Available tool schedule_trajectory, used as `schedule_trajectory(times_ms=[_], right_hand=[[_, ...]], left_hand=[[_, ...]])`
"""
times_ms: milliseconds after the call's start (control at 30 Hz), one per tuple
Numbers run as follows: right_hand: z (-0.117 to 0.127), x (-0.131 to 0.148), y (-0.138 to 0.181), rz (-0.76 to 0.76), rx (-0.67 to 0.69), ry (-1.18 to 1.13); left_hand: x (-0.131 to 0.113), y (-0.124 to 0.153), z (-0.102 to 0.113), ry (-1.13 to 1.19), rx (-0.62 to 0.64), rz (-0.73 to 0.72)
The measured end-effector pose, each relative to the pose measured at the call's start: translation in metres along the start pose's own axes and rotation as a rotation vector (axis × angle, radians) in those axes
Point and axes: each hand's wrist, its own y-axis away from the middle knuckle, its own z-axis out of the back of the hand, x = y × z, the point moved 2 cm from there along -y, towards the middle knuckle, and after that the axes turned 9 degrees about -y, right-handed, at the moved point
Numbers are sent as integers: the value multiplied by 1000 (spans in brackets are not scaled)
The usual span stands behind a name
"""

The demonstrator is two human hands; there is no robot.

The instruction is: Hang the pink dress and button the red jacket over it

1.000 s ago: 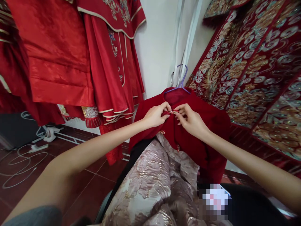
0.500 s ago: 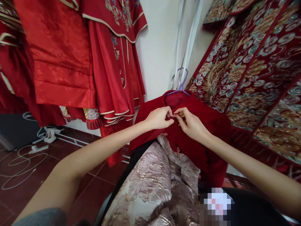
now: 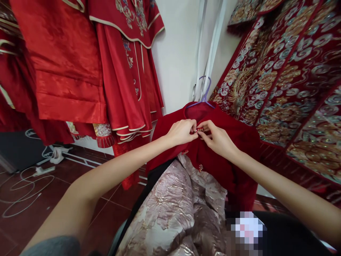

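Note:
A dark red velvet jacket (image 3: 223,131) hangs on a purple hanger (image 3: 206,96), its front facing me. At the upper front, my left hand (image 3: 182,132) pinches one side of a small beaded fastener (image 3: 199,130). From the other side, my right hand (image 3: 217,137) grips it between thumb and fingertips, so the hands almost meet. Fingers partly cover the fastener, and whether its halves are joined cannot be seen. Lower on the jacket front shows another beaded fastener (image 3: 200,168). Shiny pinkish brocade fabric (image 3: 167,202) lies below the jacket, toward me.
Red garments (image 3: 71,71) hang on the left, some with cream trim. On the right hangs a heavily embroidered red garment (image 3: 282,81). White straps (image 3: 210,49) run down the wall to the hanger. A white cable (image 3: 29,192) and power strip (image 3: 44,171) lie on the tiled floor.
The fingertips have drawn slightly closer together around the fastener, and the left hand has shifted a little. The view has moved slightly. Both hands keep their pinch.

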Motion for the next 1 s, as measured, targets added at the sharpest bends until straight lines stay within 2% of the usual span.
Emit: schedule_trajectory(times_ms=[333, 633, 733, 800, 867, 1000], right_hand=[[5, -2, -1, -57, 14, -47], [0, -8, -4, -14, -42, -27], [-3, -15, -6, -27, -43, -31], [-7, -20, -8, -48, -63, -33], [-13, -25, -10, -88, -150, -48], [-40, -29, 3, -200, -486, -235]], left_hand=[[0, -2, 0, -69, 28, -18], [-1, -10, 1, -242, 50, -55], [-5, -8, -3, -228, 60, -53], [-7, -6, -9, -164, 45, 9], [-8, -2, -20, -40, -16, 129], [-13, 14, -58, 444, -240, 370]])
